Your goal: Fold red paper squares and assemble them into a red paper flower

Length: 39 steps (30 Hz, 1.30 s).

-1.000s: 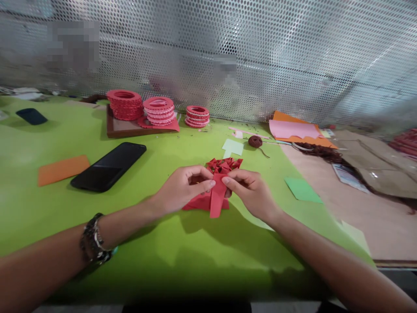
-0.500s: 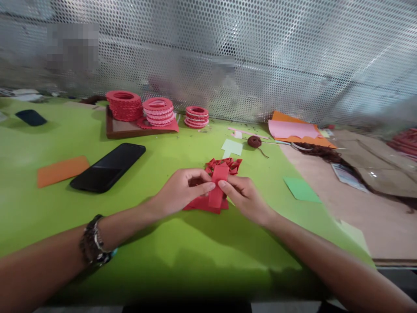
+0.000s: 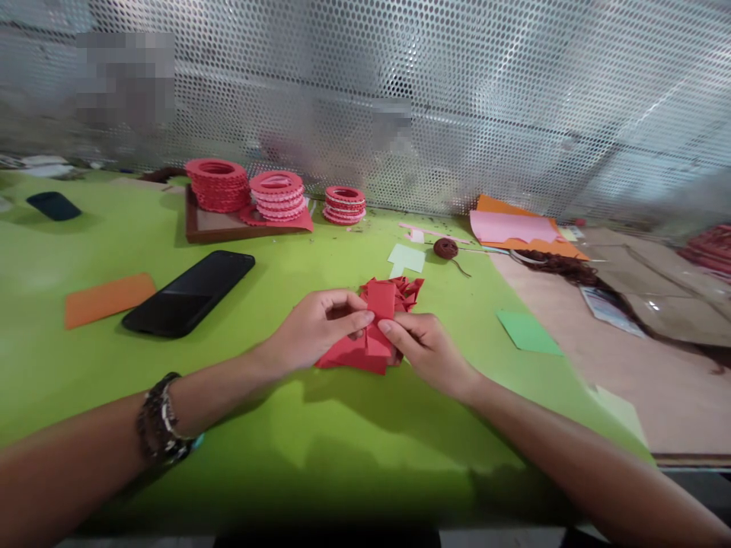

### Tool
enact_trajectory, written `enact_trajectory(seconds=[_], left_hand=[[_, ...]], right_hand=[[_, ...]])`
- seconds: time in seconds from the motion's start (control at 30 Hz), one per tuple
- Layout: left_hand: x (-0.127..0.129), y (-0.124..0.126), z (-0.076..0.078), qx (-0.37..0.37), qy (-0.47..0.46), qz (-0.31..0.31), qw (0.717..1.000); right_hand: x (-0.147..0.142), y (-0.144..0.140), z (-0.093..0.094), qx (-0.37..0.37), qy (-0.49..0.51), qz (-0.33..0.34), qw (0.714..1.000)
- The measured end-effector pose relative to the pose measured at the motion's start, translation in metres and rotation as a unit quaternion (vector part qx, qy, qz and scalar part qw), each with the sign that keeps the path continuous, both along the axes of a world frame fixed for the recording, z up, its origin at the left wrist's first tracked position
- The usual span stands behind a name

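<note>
Green table [image 3: 343,472]: three ring stacks [image 3: 277,194], left hand [image 3: 314,335], right hand [image 3: 426,346] both pinching red paper strip [image 3: 380,316]

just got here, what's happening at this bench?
A person is working red paper by hand. The left hand and right hand pinch a red paper strip above a pile of red paper pieces on the green table. A black phone lies to the left; stacks of red paper rings sit farther back.
</note>
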State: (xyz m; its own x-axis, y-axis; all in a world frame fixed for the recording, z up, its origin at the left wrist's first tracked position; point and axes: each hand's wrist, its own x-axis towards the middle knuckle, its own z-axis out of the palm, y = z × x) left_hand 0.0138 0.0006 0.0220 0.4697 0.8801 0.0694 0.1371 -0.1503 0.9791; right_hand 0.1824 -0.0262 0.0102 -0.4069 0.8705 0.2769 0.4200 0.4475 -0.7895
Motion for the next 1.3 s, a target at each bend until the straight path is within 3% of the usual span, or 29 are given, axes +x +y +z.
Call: enact_trajectory(seconds=[0.3,0.4,0.5,0.57,0.67,0.87,1.3], left_hand=[[0.001,0.003,-0.004,-0.058,-0.054,0.002,0.997],[0.001,0.004,-0.009,-0.092,-0.085,-0.007,0.992],[0.001,0.003,-0.011,-0.122,-0.091,-0.028,0.988],[0.001,0.001,-0.01,-0.129,-0.084,-0.039,0.987],[0.001,0.0,-0.007,-0.124,-0.064,-0.045,0.989],[-0.001,0.001,-0.004,-0.002,0.003,-0.013,1.0],[0.001,-0.008,-0.005,0.027,0.049,-0.046,0.997]], right_hand=[[0.005,0.0,0.002,0.067,-0.005,-0.001,0.998],[0.009,0.002,0.003,0.157,0.014,-0.025,0.987],[0.013,0.004,0.005,0.274,-0.031,-0.003,0.961],[0.013,0.004,0.007,0.3,-0.048,0.015,0.953],[0.014,0.003,0.011,0.277,-0.026,0.023,0.96],[0.013,0.004,0.013,0.215,-0.015,0.088,0.973],[0.011,0.002,0.009,0.184,0.001,0.011,0.983]])
